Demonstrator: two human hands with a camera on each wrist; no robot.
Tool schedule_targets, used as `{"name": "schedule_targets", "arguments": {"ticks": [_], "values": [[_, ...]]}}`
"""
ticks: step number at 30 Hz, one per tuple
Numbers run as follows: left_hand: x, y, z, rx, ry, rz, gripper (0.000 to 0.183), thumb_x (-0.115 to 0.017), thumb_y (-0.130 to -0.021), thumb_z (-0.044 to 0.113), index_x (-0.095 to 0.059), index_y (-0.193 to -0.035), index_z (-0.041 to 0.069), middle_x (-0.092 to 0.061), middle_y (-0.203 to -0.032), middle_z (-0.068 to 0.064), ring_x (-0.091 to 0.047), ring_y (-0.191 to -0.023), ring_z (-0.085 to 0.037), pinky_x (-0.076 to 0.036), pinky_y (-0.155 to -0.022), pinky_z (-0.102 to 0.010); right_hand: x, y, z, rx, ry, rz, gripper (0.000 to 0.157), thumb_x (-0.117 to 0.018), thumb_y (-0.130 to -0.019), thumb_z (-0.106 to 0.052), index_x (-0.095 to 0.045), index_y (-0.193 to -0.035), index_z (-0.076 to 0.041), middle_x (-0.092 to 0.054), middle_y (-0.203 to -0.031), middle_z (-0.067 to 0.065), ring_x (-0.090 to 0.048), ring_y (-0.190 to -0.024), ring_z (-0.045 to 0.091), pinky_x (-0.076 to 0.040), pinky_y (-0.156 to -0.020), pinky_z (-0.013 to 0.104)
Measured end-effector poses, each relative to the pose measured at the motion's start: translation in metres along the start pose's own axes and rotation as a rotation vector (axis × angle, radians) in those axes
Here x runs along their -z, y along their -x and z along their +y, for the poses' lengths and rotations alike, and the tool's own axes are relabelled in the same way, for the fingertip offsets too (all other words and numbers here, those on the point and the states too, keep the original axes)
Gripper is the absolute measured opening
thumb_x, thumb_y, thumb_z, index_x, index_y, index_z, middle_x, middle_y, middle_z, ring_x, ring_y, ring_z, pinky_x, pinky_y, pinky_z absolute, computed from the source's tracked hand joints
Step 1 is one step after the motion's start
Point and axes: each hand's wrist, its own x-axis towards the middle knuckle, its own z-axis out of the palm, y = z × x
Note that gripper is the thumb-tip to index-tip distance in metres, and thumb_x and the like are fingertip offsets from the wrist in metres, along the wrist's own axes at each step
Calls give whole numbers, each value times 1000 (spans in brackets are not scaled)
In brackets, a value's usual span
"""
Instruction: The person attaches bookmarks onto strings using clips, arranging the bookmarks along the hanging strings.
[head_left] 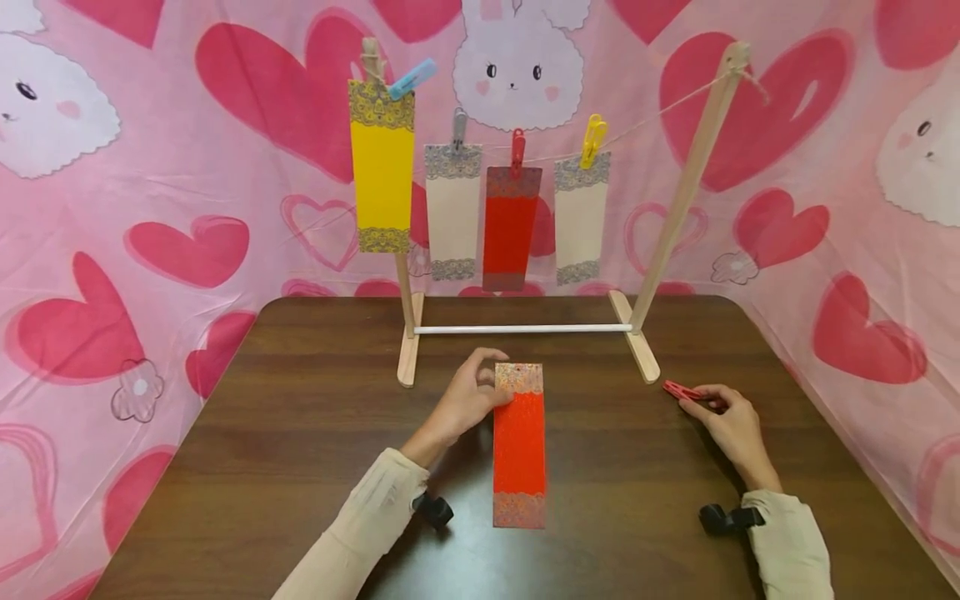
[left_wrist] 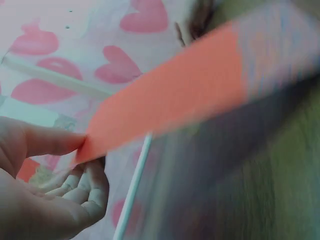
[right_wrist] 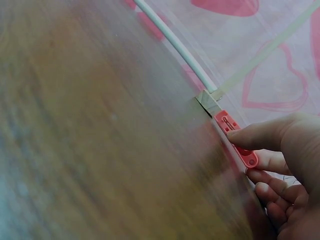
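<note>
My left hand [head_left: 467, 404] pinches a long red card [head_left: 519, 446] by its upper left edge, thumb on the front face. The card has a patterned band at each end and hangs upright over the table in the head view. In the left wrist view the card [left_wrist: 170, 90] slants up to the right from the thumb and fingers. Over at the right, my right hand [head_left: 737, 429] pinches a red clothespin [head_left: 681, 390] between thumb and fingers. The right wrist view shows this clothespin [right_wrist: 235, 138] close up, with the other fingers curled below it.
A wooden stand [head_left: 686, 187] with a white crossbar [head_left: 525, 329] stands at the table's back. Its string bears a yellow card [head_left: 382, 175], two cream cards [head_left: 453, 217] and a red card [head_left: 510, 237], each with a clothespin. Behind hangs a pink heart cloth [head_left: 217, 142].
</note>
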Motion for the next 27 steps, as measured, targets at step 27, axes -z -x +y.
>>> {"name": "schedule_targets", "arguments": {"ticks": [27], "values": [[7,4,22,-255,-32,41,28,-63,-94,-2,-58,-121,6,-71,-108,-15,-69,-89,-22,-57,-74,-31,15,-5,10,9,-167,5,43,-70,-94,-29,-59,-116,6,-60,-83,-23,-54,-76,-4,-42,-64,13]]}}
